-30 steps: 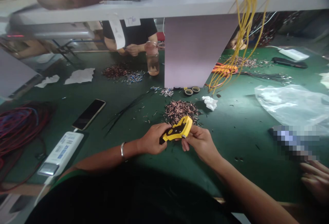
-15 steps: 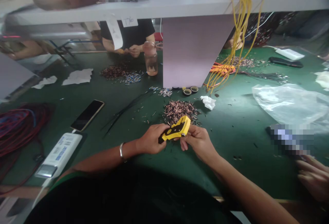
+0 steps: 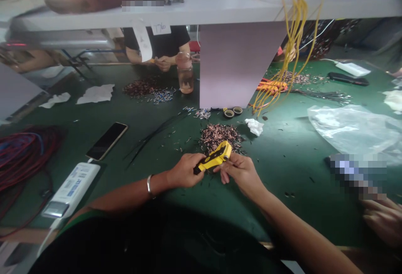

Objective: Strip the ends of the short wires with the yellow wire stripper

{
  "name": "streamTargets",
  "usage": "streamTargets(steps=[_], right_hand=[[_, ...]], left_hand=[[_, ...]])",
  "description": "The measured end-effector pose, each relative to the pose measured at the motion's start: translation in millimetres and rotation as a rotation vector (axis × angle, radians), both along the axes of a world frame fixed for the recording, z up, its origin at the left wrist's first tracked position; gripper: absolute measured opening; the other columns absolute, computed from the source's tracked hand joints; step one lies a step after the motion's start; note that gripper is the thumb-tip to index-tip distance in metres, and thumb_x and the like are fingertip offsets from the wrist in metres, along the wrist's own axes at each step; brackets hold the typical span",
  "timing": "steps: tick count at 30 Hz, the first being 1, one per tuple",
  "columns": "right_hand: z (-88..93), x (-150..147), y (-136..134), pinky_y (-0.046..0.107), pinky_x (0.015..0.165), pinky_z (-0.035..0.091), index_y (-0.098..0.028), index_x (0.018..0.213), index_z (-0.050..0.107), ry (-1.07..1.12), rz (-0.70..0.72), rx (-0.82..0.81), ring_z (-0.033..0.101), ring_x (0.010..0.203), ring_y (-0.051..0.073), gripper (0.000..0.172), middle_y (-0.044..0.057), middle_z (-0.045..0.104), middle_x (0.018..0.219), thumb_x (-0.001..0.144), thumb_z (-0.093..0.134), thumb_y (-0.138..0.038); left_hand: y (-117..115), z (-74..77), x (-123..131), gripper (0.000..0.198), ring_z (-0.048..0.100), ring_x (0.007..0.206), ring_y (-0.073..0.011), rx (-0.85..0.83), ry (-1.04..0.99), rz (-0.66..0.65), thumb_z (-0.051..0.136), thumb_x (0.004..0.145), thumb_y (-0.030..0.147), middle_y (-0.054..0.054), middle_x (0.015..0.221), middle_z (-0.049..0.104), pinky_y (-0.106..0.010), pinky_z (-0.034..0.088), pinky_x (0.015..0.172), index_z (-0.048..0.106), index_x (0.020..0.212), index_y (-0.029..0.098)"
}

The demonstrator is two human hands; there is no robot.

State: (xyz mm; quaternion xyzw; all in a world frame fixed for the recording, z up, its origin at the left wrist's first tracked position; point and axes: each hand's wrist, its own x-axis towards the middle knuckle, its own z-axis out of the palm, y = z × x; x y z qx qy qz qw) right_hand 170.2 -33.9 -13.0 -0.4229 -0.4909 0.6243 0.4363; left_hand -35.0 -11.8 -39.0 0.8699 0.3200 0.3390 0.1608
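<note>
My left hand (image 3: pixel 187 170) is closed around the handles of yellow and black crimping pliers (image 3: pixel 216 156), whose head points up and right. Against that head, my right hand (image 3: pixel 243 172) pinches with thumb and forefinger. Whatever lies between those fingertips is too small to make out. Just beyond the pliers is a heap of short copper-coloured and black pieces (image 3: pixel 220 135), partly covered by the tool. A small pile of pale bits (image 3: pixel 202 113) lies behind the heap.
Black wires (image 3: pixel 153 135) and a phone (image 3: pixel 107 140) lie left, near a white power strip (image 3: pixel 72 190) and red cable coils (image 3: pixel 25 156). Yellow cables (image 3: pixel 295 27) hang from the shelf. Another person's hand holds a device (image 3: pixel 348 173) at right. Tape rolls (image 3: pixel 233 112) sit by the panel.
The pliers' head has tilted slightly while both hands stay almost in place. The whole view has shifted down a little.
</note>
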Motion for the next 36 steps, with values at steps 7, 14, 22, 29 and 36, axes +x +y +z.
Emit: streamTargets(steps=[7, 14, 22, 29, 36], right_hand=[[-6.6, -1.4, 5.2, 0.038, 0.07, 0.057, -0.02, 0.069, 0.065, -0.027, -0.054, -0.015, 0.054, 0.04, 0.012, 0.018, -0.007, 0.056, 0.04, 0.075, 0.071, -0.036], [-16.3, 4.7, 13.7, 0.03, 0.051, 0.052, -0.018, 0.081, 0.069, -0.083, -0.158, -0.037, 0.047, 0.034, 0.01, 0.028, -0.01, 0.049, 0.036, 0.076, 0.073, -0.045], [-16.8, 8.1, 18.7, 0.029, 0.053, 0.049, -0.018, 0.092, 0.062, -0.023, -0.182, 0.029, 0.058, 0.049, 0.014, 0.025, -0.004, 0.063, 0.055, 0.08, 0.066, -0.04], [-18.5, 8.8, 20.6, 0.037, 0.07, 0.056, -0.02, 0.086, 0.057, -0.015, -0.217, 0.087, 0.069, 0.061, 0.017, 0.026, 0.001, 0.072, 0.066, 0.08, 0.068, -0.043], [-6.4, 17.0, 23.4, 0.026, 0.04, 0.045, -0.017, 0.081, 0.066, -0.141, -0.337, 0.057, 0.054, 0.038, 0.01, 0.022, 0.0, 0.067, 0.056, 0.076, 0.069, -0.038]], left_hand=[[5.1, 4.1, 3.2, 0.01, 0.051, 0.056, -0.011, -0.417, -0.079, 0.049, 0.056, 0.071, 0.02, 0.002, 0.064, 0.056, -0.023, 0.042, 0.055, 0.057, 0.08, 0.018], [13.5, 8.9, 1.8, 0.034, 0.055, 0.053, -0.0123, -1.33, -0.598, -0.159, 0.063, 0.063, 0.015, 0.0, 0.069, 0.059, -0.027, 0.045, 0.053, 0.057, 0.097, 0.013], [19.7, 9.4, -3.0, 0.046, 0.06, 0.072, -0.0199, -1.562, -0.762, -0.449, 0.065, 0.065, 0.022, -0.009, 0.087, 0.062, -0.036, 0.047, 0.07, 0.061, 0.11, 0.013], [21.4, 11.0, -3.3, 0.066, 0.057, 0.08, -0.0215, -1.566, -0.798, -0.49, 0.062, 0.049, 0.014, -0.01, 0.094, 0.061, -0.041, 0.047, 0.079, 0.059, 0.115, 0.016], [17.9, 5.0, -3.1, 0.079, 0.058, 0.083, -0.0224, -1.661, -0.754, -0.547, 0.059, 0.052, 0.013, -0.008, 0.095, 0.059, -0.053, 0.051, 0.083, 0.049, 0.131, 0.02]])
